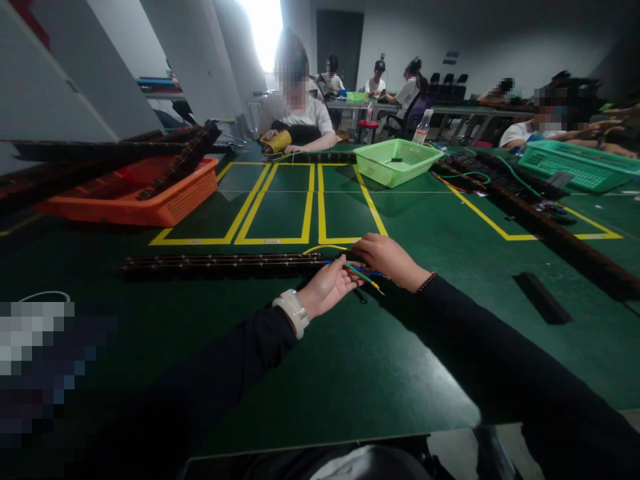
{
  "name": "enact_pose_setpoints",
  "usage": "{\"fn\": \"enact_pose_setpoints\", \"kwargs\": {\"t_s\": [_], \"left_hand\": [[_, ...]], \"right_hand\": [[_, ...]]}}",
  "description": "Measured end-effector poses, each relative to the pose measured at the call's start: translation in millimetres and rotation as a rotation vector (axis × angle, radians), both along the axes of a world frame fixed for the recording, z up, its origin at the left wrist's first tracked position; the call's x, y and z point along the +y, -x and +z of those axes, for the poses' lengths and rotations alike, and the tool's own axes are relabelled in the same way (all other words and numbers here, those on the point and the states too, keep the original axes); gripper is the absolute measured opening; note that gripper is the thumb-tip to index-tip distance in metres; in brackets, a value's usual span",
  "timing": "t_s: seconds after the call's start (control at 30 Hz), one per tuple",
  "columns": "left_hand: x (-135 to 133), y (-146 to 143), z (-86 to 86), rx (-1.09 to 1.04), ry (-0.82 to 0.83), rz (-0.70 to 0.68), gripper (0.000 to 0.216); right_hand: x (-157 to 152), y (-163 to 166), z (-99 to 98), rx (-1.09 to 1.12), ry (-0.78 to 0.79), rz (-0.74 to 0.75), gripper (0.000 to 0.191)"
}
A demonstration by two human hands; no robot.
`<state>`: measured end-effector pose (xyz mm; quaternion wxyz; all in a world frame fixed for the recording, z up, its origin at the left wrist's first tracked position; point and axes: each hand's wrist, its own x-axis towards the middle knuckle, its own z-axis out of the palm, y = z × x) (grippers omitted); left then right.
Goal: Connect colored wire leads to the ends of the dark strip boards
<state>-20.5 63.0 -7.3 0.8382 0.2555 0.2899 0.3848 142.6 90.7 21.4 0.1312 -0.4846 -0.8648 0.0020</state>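
Observation:
A long black strip [220, 265] with metallic-looking lines along its top lies crosswise on the green table. Loose wires come out of its right end. My left hand [327, 291] is palm up under that end, its thumb pressed over the wires. A green wire [359, 273] with a yellow tip sticks out past the thumb, beside a blue wire [373, 272]. From the strip's top arches a yellow wire [325, 247]. My right hand [393, 259] reaches over the same end with bent fingers closed on something dark; its fingertips are partly hidden.
At the left, an orange basket [190, 197] carries more black strips. A light green basket [400, 167] and a teal basket [575, 167] stand farther back. Yellow tape [315, 207] marks the table [350, 387]. A short black piece [541, 297] lies right. Other people sit opposite.

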Motion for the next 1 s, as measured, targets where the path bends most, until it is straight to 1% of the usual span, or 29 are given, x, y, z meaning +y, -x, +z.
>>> {"fn": "enact_pose_setpoints", "kwargs": {"t_s": [0.07,0.1,0.17,0.2,0.3,0.37,0.47,0.53,0.67,0.83,1.0], "left_hand": [[0.0,0.8,-0.1,0.007,-0.007,-0.018,0.033],[-0.1,1.1,-0.2,0.004,-0.003,-0.023,0.032],[-0.5,1.3,-0.3,-0.017,0.011,-0.018,0.03],[-0.6,1.3,-0.5,-0.03,0.018,-0.01,0.028],[-0.6,1.4,-1.5,-0.051,0.024,0.005,0.026],[-0.4,1.5,-2.5,-0.04,0.019,0.009,0.027],[-0.3,1.3,-3.4,-0.013,0.02,0.016,0.028],[-0.7,1.1,-3.1,-0.012,0.017,0.018,0.025],[-2.3,0.8,-0.6,-0.03,-0.015,-0.001,0.028],[-4.2,1.5,3.1,-0.052,-0.06,-0.032,0.03],[-4.0,1.6,2.2,-0.05,-0.057,-0.012,0.022]], "right_hand": [[2.6,-2.8,-2.7,0.03,0.043,0.048,0.019],[2.3,-3.6,-0.9,0.063,0.046,0.049,0.018],[-2.7,-2.7,9.2,0.124,0.029,0.02,0.016],[-7.4,-0.9,16.5,0.129,0.025,0.008,0.019],[-27.5,9.0,38.3,0.013,0.057,-0.001,0.032],[-40.7,16.5,45.1,-0.135,0.056,-0.024,0.033],[-52.5,24.4,42.2,-0.33,0.048,-0.044,0.022],[-54.4,26.4,38.0,-0.39,0.054,-0.053,0.016],[-51.3,24.0,39.8,-0.386,0.053,-0.139,0.014],[-45.9,17.7,47.4,-0.318,-0.037,-0.183,0.021],[-40.3,16.0,41.8,-0.333,-0.088,-0.205,0.022]]}}
